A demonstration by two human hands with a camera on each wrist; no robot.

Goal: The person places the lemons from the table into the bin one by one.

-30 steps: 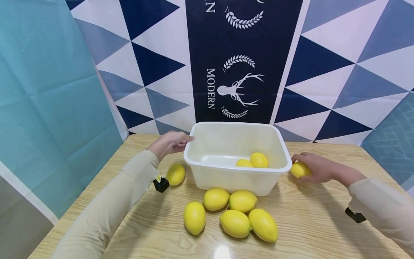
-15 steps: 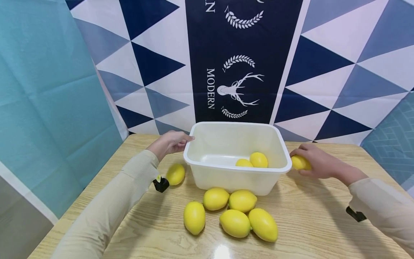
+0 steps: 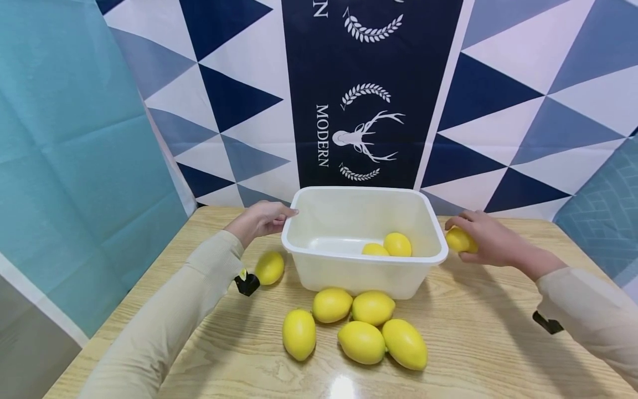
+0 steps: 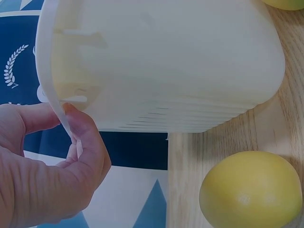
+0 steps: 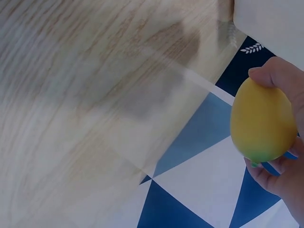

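A white plastic bin [image 3: 359, 271] stands on the table with two lemons [image 3: 397, 244] inside. My left hand [image 3: 261, 219] pinches the bin's left rim between thumb and fingers, as the left wrist view also shows. Beside the bin's right end, my right hand [image 3: 485, 237] grips a lemon [image 5: 262, 121] raised off the table. The thumb and fingertips press on opposite sides of this lemon in the right wrist view. Another lemon [image 3: 269, 268] lies left of the bin, under the left forearm. Several lemons [image 3: 361, 342] sit in a loose group before the bin.
The wooden table [image 3: 488, 343] ends at a wall hung with a patterned cloth [image 3: 359, 83]. A teal cloth [image 3: 85, 138] hangs along the left side. Each sleeve has a small black device [image 3: 247, 283] at the wrist.
My right hand has lifted its lemon from the table up to about the height of the bin's rim. The left hand keeps its hold on the rim.
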